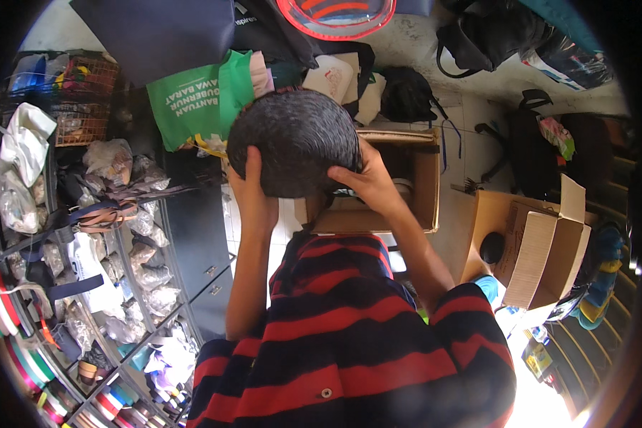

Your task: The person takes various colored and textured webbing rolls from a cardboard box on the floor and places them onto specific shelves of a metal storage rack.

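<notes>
A thick black roll (pixel 296 143), wound in close rings like webbing or tape, is held up in front of my chest. My left hand (pixel 255 191) grips its near left edge, thumb lying up across the face. At the right edge my right hand (pixel 369 180) holds it, thumb on the near rim and the other fingers out of sight behind. Below and behind the roll stands an open cardboard box (pixel 426 182). The roll hides part of this box, and what lies inside shows only partly.
Shelves on the left carry bagged goods (pixel 153 274) and coloured ribbon rolls (pixel 25 367). A wire basket (pixel 85 100) stands far left, a green bag (pixel 189 107) ahead. Backpacks (pixel 406 93) lie beyond the box. To the right is another open cardboard box (pixel 542 250).
</notes>
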The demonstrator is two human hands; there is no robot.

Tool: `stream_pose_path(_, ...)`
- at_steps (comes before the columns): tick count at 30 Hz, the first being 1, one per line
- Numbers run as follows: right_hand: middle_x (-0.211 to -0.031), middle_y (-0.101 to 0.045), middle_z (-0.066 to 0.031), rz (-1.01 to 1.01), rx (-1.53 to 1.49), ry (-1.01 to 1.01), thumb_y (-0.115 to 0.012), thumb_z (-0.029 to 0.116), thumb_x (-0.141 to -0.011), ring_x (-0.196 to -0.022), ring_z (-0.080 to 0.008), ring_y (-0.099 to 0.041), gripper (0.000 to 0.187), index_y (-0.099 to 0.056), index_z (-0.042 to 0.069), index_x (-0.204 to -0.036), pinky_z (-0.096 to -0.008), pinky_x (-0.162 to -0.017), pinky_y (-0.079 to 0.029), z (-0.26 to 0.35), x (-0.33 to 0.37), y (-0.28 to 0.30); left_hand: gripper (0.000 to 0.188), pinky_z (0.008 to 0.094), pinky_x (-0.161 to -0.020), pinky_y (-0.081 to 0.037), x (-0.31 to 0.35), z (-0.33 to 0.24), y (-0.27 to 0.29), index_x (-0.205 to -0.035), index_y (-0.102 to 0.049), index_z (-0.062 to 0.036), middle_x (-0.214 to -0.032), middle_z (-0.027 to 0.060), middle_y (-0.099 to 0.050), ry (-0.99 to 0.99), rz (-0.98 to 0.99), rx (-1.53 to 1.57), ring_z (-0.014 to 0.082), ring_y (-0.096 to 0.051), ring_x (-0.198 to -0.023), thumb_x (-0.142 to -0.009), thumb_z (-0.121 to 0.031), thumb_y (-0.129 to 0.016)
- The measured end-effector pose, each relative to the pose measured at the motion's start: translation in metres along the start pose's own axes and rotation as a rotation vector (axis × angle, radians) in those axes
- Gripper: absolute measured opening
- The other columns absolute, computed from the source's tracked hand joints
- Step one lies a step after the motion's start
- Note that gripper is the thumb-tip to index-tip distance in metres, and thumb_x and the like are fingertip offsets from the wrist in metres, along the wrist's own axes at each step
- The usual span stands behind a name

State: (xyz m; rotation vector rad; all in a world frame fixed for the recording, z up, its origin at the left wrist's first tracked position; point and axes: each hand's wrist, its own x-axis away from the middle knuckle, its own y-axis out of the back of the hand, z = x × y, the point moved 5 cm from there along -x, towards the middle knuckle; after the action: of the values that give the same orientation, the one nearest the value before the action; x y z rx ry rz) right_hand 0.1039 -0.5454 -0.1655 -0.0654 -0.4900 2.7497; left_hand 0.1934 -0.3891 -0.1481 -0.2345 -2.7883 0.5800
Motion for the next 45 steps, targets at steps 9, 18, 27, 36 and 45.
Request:
stream_pose_path(9,-0.091,-0.063,-0.0190,0.207,0.630,0.203,-0.073,0.027,-0.078,-0.082,-0.0345,-0.062,0.041,-0.055,0.002,-0.106,-0.0387,-0.068,-0.048,0.037,0.006,-0.016,0.046,0.0310,-0.087,-0.044,-0.002,-0.093,-0.057,-0.115,-0.055,-0.0012,-0.106,0.0115,-0.063,-0.396,0.732,-0.954,0.0183,-0.059,-0.097,-0.075,-0.012,-0.074)
stream_pose_path(18,-0.082,-0.066,-0.0161,-0.241,0.529,0.313,-0.079,0.032,-0.071,-0.069,-0.0330,-0.066,0.051,-0.056,0.003,-0.106,-0.0380,-0.064,-0.052,0.047,0.024,0.003,0.019,0.0232,-0.066,-0.047,-0.001,-0.067,-0.085,-0.092,-0.065,0.0035,-0.078,0.0067,-0.067,-0.343,0.765,-1.027,0.0091,-0.059,-0.071,-0.078,-0.008,-0.070)
stream_pose_path(27,-0.082,-0.059,-0.0126,-0.691,0.846,0.366,-0.079,0.035,-0.066,-0.076,-0.0289,-0.061,0.047,-0.062,0.002,-0.094,-0.0354,-0.066,-0.050,0.063,0.075,0.018,0.027,0.0283,-0.082,-0.046,0.009,-0.021,-0.077,-0.099,-0.063,0.0060,-0.094,0.0084,-0.065,-0.392,0.704,-0.745,0.0155,-0.059,-0.086,-0.087,-0.018,-0.063)
stream_pose_path(36,-0.084,-0.060,-0.0170,-1.109,0.515,0.386,-0.061,0.018,-0.088,-0.078,-0.0308,-0.060,0.027,-0.054,-0.001,-0.106,-0.0363,-0.070,-0.047,0.006,0.134,-0.033,0.058,0.0442,-0.087,-0.051,0.014,-0.004,-0.065,-0.121,-0.047,0.0083,-0.122,0.0231,-0.052,-0.023,0.652,-0.388,0.0338,-0.057,-0.106,-0.093,-0.042,-0.047)
stream_pose_path(45,-0.086,-0.064,-0.0189,-1.487,0.675,0.435,-0.059,0.004,-0.085,-0.080,-0.0340,-0.064,0.022,-0.056,-0.001,-0.106,-0.0333,-0.067,-0.049,0.000,0.214,-0.101,0.065,0.0336,-0.098,-0.038,0.040,0.026,-0.060,-0.133,-0.033,0.0034,-0.123,0.0167,-0.051,0.152,1.652,-0.497,0.0227,-0.052,-0.111,-0.088,-0.039,-0.051)
